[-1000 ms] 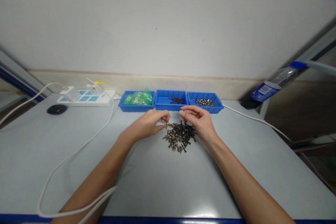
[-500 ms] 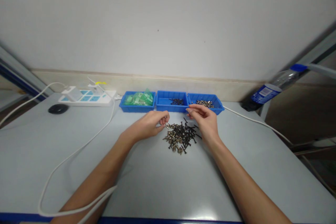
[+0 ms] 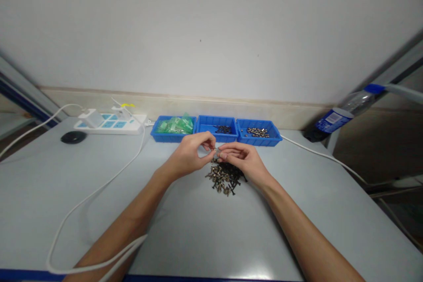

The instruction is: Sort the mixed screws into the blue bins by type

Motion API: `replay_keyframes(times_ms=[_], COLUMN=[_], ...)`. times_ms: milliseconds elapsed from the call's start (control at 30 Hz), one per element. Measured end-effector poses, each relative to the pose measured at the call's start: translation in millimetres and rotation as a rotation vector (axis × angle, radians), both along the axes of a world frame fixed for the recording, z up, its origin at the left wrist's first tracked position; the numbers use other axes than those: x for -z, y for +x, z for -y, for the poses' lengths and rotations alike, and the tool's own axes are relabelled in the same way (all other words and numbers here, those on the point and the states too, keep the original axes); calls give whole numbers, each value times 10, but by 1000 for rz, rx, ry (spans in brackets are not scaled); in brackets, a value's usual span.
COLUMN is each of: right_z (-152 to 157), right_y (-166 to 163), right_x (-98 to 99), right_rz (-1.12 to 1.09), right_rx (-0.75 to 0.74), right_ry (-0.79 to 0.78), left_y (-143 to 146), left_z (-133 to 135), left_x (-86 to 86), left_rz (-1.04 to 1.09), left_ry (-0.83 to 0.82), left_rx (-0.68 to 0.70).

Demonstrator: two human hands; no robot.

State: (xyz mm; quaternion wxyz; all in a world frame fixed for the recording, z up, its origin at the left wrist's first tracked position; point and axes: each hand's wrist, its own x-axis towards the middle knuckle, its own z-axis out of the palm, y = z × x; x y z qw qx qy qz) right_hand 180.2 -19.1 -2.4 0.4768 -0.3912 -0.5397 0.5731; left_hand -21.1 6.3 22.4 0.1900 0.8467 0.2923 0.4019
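Note:
A heap of mixed black and brass-coloured screws [image 3: 225,176] lies on the grey table [image 3: 205,229]. My left hand [image 3: 191,155] and my right hand [image 3: 243,159] meet just above the heap's far edge. Both are closed in a pinch, fingertips nearly touching, with a small screw [image 3: 216,151] between them. Behind them stand three blue trays in a row: the left tray [image 3: 157,136] holds green plastic pieces, the middle tray [image 3: 206,132] a few black screws, the right tray [image 3: 271,140] silvery screws.
A white power strip [image 3: 110,123] with plugs sits at the back left, beside a black round object [image 3: 73,137]. White cables [image 3: 95,191] run across the table's left side and along the right. A plastic bottle [image 3: 343,116] leans at the back right.
My right hand went out to the right tray's front edge, then came back to the left hand above the heap. My left hand lifted slightly and now pinches with the right.

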Motion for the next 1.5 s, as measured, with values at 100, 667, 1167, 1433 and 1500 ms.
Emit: replay_keyframes(times_ms=[100, 667, 1167, 1433, 1500], right_z=[-5, -151, -137, -194, -200], right_y=[6, 221, 372, 353, 338], right_x=[2, -15, 144, 178, 140], right_rz=[-23, -108, 1167, 738, 438], right_rx=[7, 568, 517, 438, 368], right_ry=[-15, 118, 372, 291, 147], left_y=[15, 50, 211, 257, 267], left_z=[10, -20, 49, 72, 67], left_x=[-9, 111, 342, 353, 339], left_rz=[15, -113, -273, -257, -186], left_ry=[9, 5, 60, 53, 33], left_rx=[5, -13, -178, -164, -129])
